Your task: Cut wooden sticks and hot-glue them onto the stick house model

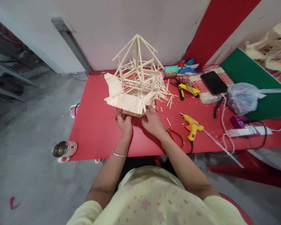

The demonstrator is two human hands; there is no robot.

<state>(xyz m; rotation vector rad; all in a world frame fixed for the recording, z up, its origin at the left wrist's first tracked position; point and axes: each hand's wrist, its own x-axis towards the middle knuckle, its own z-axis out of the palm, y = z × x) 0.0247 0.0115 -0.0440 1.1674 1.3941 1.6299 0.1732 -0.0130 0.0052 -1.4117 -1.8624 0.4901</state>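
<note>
A pavilion model (128,103) made of thin wooden sticks stands near the back of the red table (96,131). Its upper roof is a bare frame rising to a point, while slatted panels cover part of the lower roof at the left and front. My left hand (125,125) grips the model's base at the front left, its fingertips partly hidden under the roof edge. At the front right, my right hand (152,122) holds the same base, with fingers curled against it.
Loose sticks (170,101) lie right of the model. Further right are a yellow glue gun (191,126), orange-handled scissors (176,137), a utility knife (181,93), a phone (214,82), a plastic bag (243,98) and a power strip (248,131). A mug (71,148) sits at the left corner.
</note>
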